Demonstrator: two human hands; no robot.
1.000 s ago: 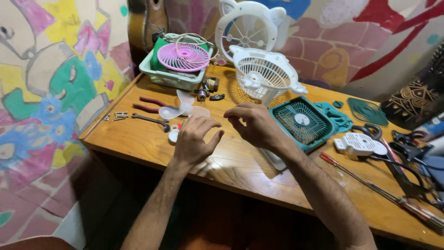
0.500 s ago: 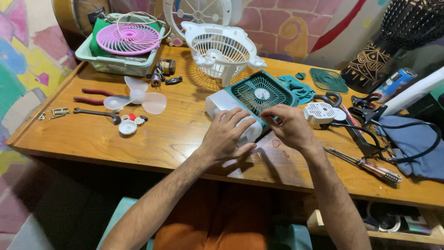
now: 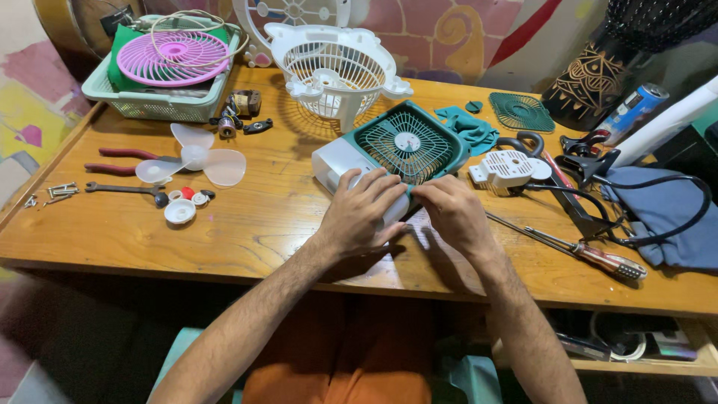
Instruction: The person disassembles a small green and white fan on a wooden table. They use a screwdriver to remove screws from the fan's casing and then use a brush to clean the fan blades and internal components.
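Hands are set on the near edge of a small green fan (image 3: 404, 146) with a white base, which lies on its back near the middle of the table (image 3: 254, 224), grille upward. The left hand (image 3: 363, 213) is curled over the white base, its grip closed on that part; the right hand (image 3: 452, 213) pinches the green rim just beside it, fingers closed. The step in hand is judged to be work on the casing seam, seating or parting the two halves; which of these cannot be told. Steady opposing pressure along the seam would be called for next. A screwdriver (image 3: 591, 254) lies to the right, a wrench (image 3: 123, 188) and screws (image 3: 60, 191) well apart to the left.
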